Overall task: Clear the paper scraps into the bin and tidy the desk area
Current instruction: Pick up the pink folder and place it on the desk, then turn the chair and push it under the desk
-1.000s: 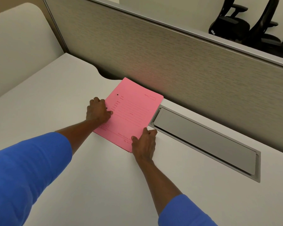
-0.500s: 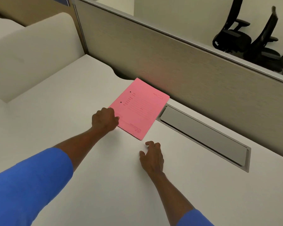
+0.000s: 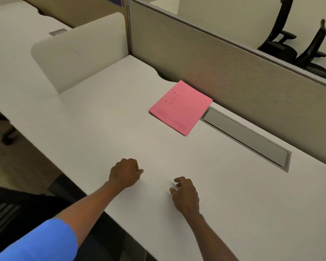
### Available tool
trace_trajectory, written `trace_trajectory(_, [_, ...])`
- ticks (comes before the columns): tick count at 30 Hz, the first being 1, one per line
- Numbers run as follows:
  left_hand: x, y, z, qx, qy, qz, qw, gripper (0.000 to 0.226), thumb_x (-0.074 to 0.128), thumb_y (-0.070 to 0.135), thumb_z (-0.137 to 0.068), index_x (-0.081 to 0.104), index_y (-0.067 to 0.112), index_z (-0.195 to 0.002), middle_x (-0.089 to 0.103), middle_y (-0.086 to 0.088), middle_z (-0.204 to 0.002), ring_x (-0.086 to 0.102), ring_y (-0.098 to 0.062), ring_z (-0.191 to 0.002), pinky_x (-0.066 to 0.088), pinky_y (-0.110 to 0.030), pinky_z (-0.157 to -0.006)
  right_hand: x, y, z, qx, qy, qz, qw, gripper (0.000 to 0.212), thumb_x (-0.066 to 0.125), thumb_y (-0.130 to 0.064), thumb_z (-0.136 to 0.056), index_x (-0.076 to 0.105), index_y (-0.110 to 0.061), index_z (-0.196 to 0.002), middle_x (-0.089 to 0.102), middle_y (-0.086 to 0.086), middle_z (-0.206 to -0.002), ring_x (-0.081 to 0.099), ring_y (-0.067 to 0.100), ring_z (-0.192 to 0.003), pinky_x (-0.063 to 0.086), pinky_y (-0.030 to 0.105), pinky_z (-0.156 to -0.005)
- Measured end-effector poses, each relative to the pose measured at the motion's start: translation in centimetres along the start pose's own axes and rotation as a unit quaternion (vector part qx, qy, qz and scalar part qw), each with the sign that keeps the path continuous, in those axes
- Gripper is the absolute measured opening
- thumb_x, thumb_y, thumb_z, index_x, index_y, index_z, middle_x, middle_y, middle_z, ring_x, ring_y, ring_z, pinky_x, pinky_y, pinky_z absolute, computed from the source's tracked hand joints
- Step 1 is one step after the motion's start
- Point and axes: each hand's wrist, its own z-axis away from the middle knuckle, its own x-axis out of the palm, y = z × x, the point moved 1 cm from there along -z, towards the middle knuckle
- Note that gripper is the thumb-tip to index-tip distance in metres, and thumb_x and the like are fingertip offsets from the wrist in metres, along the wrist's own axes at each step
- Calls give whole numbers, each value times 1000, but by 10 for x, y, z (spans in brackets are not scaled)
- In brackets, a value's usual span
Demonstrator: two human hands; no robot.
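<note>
On my feed, the left grip [image 3: 125, 172] and right grip [image 3: 185, 194] are bare skin, knuckles showing. The left forearm [image 3: 94, 202] and right forearm [image 3: 211, 234] are uncovered. A plain bright blue sleeve [image 3: 40, 242] covers the left upper arm.

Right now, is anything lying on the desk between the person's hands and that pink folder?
No. In the head view, only bare white desk separates the left hand and right hand from the pink folder.
</note>
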Motion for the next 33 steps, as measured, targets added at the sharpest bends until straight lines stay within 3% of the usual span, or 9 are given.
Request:
trace_trajectory(4, [16, -53, 62, 6, -13, -2, 1000, 27, 63, 52, -98, 65, 26, -92, 72, 4, -97, 69, -22, -91, 56, -36, -79, 19, 5, 56, -11, -5, 16, 1000, 25, 69, -38, -92, 62, -38, -116, 61, -14, -114, 66, 10, -100, 50, 33, -82])
trace_trajectory(8, [33, -104, 127, 21, -34, -8, 999, 29, 62, 52, -100, 69, 24, -100, 74, 1, -103, 71, -25, -98, 61, -43, -88, 38, 8, 120, -18, -3, 24, 1000, 19, 71, -37, -92, 67, -36, -110, 64, -14, -108, 66, 9, -93, 49, 32, -79])
trace_trajectory(11, [52, -143, 176, 35, -66, 18, 997, 27, 66, 52, -99, 71, 26, -104, 74, 2, -99, 72, -20, -93, 64, -45, -86, 53, 14, 171, -3, -9, 22, 1000, 13, 72, -39, -89, 70, -37, -102, 67, -16, -102, 65, 6, -89, 51, 31, -79])
trace_trajectory(14, [77, -179, 220, 47, -112, 37, 992, 20, 68, 49, -99, 70, 31, -104, 74, 6, -93, 71, -12, -87, 65, -42, -84, 69, 23, 219, -13, -31, 25, 999, 8, 73, -38, -90, 66, -41, -94, 64, -19, -94, 60, -3, -83, 42, 17, -68])
trace_trajectory(16, [93, -199, 247, 37, -119, 40, 991, 15, 69, 50, -98, 66, 36, -93, 72, 10, -88, 68, -6, -81, 64, -39, -81, 79, 29, 246, -26, -57, 40, 997, 11, 73, -36, -93, 64, -42, -94, 63, -21, -93, 59, -5, -85, 37, 12, -68])
trace_trajectory(19, [115, -224, 280, 1, -128, 53, 990, 21, 70, 51, -97, 62, 37, -82, 71, 11, -84, 67, -4, -78, 61, -34, -75, 91, 40, 276, -22, -94, 61, 993, 9, 73, -36, -94, 69, -37, -101, 67, -17, -102, 64, 1, -93, 45, 22, -77])
trace_trajectory(25, [150, -250, 339, -63, -148, 73, 984, 19, 71, 48, -96, 70, 30, -92, 74, 7, -94, 72, -14, -89, 64, -43, -87, 105, 63, 316, -42, -154, 87, 983, 8, 72, -35, -95, 67, -37, -101, 68, -15, -101, 63, 0, -91, 58, 32, -86])
trace_trajectory(29, [167, -253, 374, -82, -120, 58, 988, 22, 71, 49, -96, 70, 29, -88, 74, 6, -93, 72, -17, -90, 64, -44, -88, 111, 74, 336, -76, -177, 114, 975, 8, 69, -35, -96, 69, -34, -103, 70, -12, -105, 66, 4, -93, 59, 32, -86])
trace_trajectory(33, [183, -250, 408, -105, -87, 63, 989, 26, 70, 52, -94, 65, 31, -81, 74, 7, -89, 72, -19, -87, 63, -39, -82, 115, 88, 358, -92, -202, 116, 968, 12, 68, -34, -97, 70, -30, -108, 72, -8, -110, 69, 11, -100, 61, 41, -92])
